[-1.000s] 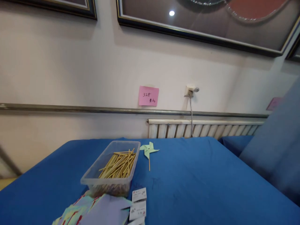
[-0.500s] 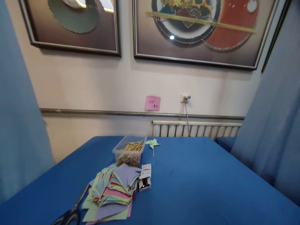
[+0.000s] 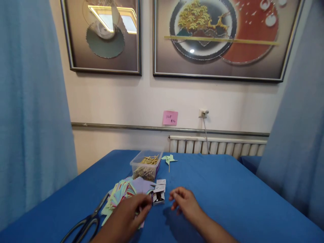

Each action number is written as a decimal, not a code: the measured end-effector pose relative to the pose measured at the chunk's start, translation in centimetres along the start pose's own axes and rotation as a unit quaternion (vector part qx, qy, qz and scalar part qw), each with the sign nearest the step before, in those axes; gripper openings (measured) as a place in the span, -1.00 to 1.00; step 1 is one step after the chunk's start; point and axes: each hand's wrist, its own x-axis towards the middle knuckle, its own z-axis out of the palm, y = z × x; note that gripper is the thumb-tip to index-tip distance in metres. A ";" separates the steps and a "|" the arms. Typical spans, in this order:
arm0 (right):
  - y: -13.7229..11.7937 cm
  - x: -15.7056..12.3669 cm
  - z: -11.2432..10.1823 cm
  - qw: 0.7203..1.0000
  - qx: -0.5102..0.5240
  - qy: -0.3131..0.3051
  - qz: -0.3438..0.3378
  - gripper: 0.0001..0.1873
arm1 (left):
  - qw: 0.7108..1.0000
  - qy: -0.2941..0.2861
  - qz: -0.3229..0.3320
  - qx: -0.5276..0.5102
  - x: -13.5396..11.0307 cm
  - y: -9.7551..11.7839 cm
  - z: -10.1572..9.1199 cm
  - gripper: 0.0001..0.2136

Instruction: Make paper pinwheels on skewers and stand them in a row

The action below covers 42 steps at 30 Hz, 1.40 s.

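My left hand (image 3: 126,216) hovers over a pile of coloured paper sheets (image 3: 121,193), thumb and forefinger apart and nothing visible between them; it covers much of the pile. To the right, my right hand (image 3: 186,203) is above the blue cloth with its fingers loosely bent and apart, nothing seen in it. Between the hands are small white boxes (image 3: 161,184), one opened with dark shiny contents. Scissors (image 3: 92,219) rest left of the pile. Behind it sits a clear plastic tub (image 3: 145,168) of thin wooden sticks (image 3: 150,160).
A pale green paper pinwheel (image 3: 169,159) on a stick lies right of the tub. The blue cloth (image 3: 227,195) covers the table. Blue curtains (image 3: 32,118) hang on both sides. Against the far wall are a radiator (image 3: 215,145) and a socket with a cord (image 3: 203,113).
Both my hands have come into view from below, the left one over the papers and the right one beside the small boxes. The view has tilted up and shifted left.
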 end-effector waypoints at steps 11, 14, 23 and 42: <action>3.6 4.7 0.2 0.998 0.056 -0.008 0.010 -0.67 | 0.970 0.113 -0.001 0.217 9.7 -5.3 -0.3 -0.75; 3.6 5.1 0.0 0.998 0.058 -0.030 0.010 -0.70 | 0.969 0.034 -0.029 0.242 8.9 -5.8 -0.4 -0.78; 4.2 3.7 0.0 0.998 -0.022 -0.062 -0.018 -0.85 | 0.944 -0.064 -0.056 0.318 7.9 -6.2 0.8 -0.72; 3.3 3.5 0.0 0.996 -0.015 -0.064 -0.054 -0.62 | 0.934 0.159 0.071 0.311 7.7 -4.5 0.3 -0.85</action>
